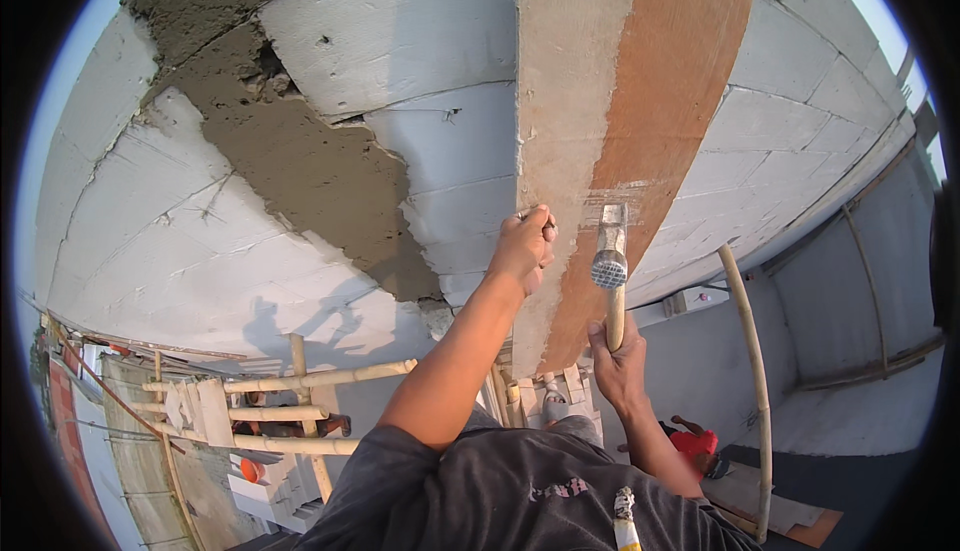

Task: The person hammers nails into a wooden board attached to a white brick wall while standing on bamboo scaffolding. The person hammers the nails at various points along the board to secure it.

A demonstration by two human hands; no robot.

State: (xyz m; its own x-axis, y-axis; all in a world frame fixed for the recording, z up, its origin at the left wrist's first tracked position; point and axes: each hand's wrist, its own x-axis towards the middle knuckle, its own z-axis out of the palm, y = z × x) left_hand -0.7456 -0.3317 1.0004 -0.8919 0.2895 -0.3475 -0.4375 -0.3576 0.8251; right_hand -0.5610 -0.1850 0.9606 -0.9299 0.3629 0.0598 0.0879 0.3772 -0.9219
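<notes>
A long plywood board (650,81), pale on its left side and reddish brown on its right, lies against a wall of light blocks (430,26). My left hand (526,249) is closed at the board's left edge, its fingers pinched together; whatever is between them is too small to make out. Wrapped round the wooden handle of a hammer, my right hand (619,359) is lower and to the right. The metal head of the hammer (610,256) is in front of the brown part of the board, its waffled face toward me.
Wet grey mortar (300,176) fills a channel in the wall at left. Bamboo poles (300,385) form scaffolding at lower left, and an upright bamboo pole (750,381) stands at right. Below right is a person in red (692,443). White blocks (275,496) are stacked below left.
</notes>
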